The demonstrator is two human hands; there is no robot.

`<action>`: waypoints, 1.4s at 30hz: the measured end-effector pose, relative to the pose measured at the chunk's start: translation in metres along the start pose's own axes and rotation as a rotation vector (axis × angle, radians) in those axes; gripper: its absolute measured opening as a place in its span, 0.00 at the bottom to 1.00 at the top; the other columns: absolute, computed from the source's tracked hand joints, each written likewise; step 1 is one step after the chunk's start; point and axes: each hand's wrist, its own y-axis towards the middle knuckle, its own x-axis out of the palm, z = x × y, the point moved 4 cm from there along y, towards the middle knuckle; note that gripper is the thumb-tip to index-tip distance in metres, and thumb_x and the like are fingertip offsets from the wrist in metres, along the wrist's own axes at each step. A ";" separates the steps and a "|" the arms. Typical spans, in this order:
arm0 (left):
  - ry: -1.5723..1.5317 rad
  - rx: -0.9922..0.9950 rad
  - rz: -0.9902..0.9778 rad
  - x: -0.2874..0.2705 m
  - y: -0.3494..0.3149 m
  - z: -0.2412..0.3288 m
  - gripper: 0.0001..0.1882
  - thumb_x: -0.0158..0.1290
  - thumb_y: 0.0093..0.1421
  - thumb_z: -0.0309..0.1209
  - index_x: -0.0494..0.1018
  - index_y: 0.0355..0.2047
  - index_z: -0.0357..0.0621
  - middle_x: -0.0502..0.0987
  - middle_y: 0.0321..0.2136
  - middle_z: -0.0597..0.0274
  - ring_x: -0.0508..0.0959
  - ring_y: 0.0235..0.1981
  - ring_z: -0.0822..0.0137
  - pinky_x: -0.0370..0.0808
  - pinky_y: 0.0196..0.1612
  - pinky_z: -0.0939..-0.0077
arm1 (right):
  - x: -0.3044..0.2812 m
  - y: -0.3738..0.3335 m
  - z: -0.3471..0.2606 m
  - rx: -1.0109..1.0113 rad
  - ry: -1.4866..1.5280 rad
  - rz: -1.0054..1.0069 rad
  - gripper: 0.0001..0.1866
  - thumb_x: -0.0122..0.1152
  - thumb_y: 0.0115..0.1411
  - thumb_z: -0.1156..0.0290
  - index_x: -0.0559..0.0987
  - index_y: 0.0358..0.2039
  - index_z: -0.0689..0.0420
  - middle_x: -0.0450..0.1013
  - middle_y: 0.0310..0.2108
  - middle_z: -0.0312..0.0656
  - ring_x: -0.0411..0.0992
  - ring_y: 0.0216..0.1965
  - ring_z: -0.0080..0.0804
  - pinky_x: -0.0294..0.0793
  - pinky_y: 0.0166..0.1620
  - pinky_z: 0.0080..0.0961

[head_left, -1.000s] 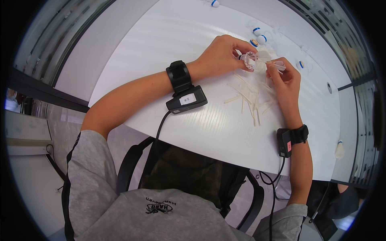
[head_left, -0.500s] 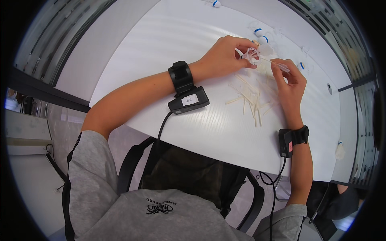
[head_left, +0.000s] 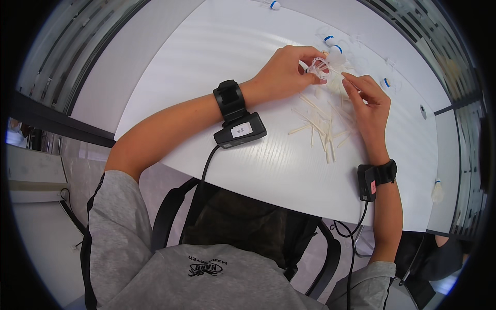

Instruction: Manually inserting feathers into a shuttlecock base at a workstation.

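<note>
Where left thumb faces fingers, a ring sits.

Ring-shaped piece translucent whitish; scattered sticks cream; table white; shuttlecock creamy (blue band); shirt heathered grey.

The left hand hides part of the translucent ring-shaped piece it holds.

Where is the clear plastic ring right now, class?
In the head view's upper right, the clear plastic ring is in the grip of the left hand, with the right hand to its right and loose pale sticks below it.
</note>
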 end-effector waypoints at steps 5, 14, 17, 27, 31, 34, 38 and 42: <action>0.045 -0.007 0.026 -0.002 -0.001 -0.001 0.21 0.63 0.56 0.26 0.76 0.50 0.34 0.81 0.42 0.58 0.78 0.39 0.70 0.77 0.44 0.76 | -0.001 0.000 -0.004 -0.031 -0.115 0.011 0.09 0.67 0.59 0.76 0.87 0.41 0.56 0.76 0.28 0.31 0.66 0.27 0.15 0.60 0.26 0.15; 0.048 0.000 0.038 -0.002 -0.002 -0.001 0.20 0.62 0.56 0.25 0.76 0.49 0.35 0.82 0.39 0.58 0.78 0.38 0.70 0.76 0.44 0.76 | 0.000 -0.002 -0.014 -0.190 -0.286 0.009 0.10 0.66 0.58 0.80 0.86 0.40 0.57 0.73 0.25 0.34 0.65 0.22 0.19 0.62 0.24 0.18; 0.054 -0.009 0.036 -0.002 -0.002 -0.001 0.20 0.62 0.55 0.24 0.77 0.49 0.35 0.82 0.39 0.57 0.78 0.37 0.69 0.76 0.43 0.76 | 0.000 -0.002 -0.017 -0.245 -0.315 0.005 0.12 0.66 0.56 0.82 0.86 0.41 0.57 0.72 0.25 0.34 0.66 0.22 0.20 0.63 0.23 0.18; 0.093 0.061 0.038 -0.004 -0.003 -0.001 0.20 0.62 0.55 0.26 0.79 0.48 0.36 0.83 0.39 0.57 0.79 0.37 0.70 0.75 0.41 0.76 | 0.001 -0.004 -0.026 -0.428 -0.535 0.006 0.14 0.68 0.52 0.83 0.85 0.40 0.58 0.65 0.22 0.39 0.65 0.20 0.29 0.65 0.24 0.24; 0.105 0.039 0.043 -0.003 -0.003 -0.001 0.20 0.63 0.54 0.27 0.79 0.48 0.37 0.84 0.39 0.57 0.79 0.35 0.70 0.75 0.41 0.76 | 0.001 -0.004 -0.029 -0.542 -0.593 -0.010 0.13 0.68 0.49 0.83 0.85 0.37 0.59 0.66 0.23 0.38 0.67 0.22 0.31 0.67 0.25 0.27; 0.119 0.039 0.040 -0.003 -0.003 -0.002 0.20 0.63 0.54 0.27 0.80 0.48 0.38 0.84 0.40 0.57 0.79 0.35 0.70 0.75 0.41 0.76 | 0.001 -0.004 -0.034 -0.601 -0.641 -0.015 0.12 0.68 0.48 0.83 0.85 0.35 0.59 0.66 0.23 0.38 0.67 0.22 0.31 0.67 0.25 0.27; 0.110 0.012 0.028 -0.003 -0.005 -0.002 0.19 0.63 0.54 0.27 0.80 0.48 0.39 0.84 0.40 0.57 0.80 0.35 0.70 0.75 0.42 0.75 | 0.003 -0.004 -0.039 -0.673 -0.695 -0.054 0.11 0.68 0.48 0.84 0.84 0.34 0.60 0.65 0.22 0.37 0.67 0.22 0.30 0.66 0.24 0.27; 0.116 0.042 0.034 -0.003 -0.004 -0.001 0.19 0.63 0.54 0.27 0.80 0.48 0.40 0.84 0.40 0.57 0.80 0.36 0.69 0.76 0.42 0.75 | 0.003 -0.005 -0.038 -0.675 -0.680 -0.035 0.10 0.68 0.48 0.83 0.84 0.33 0.60 0.65 0.22 0.37 0.66 0.21 0.30 0.66 0.23 0.27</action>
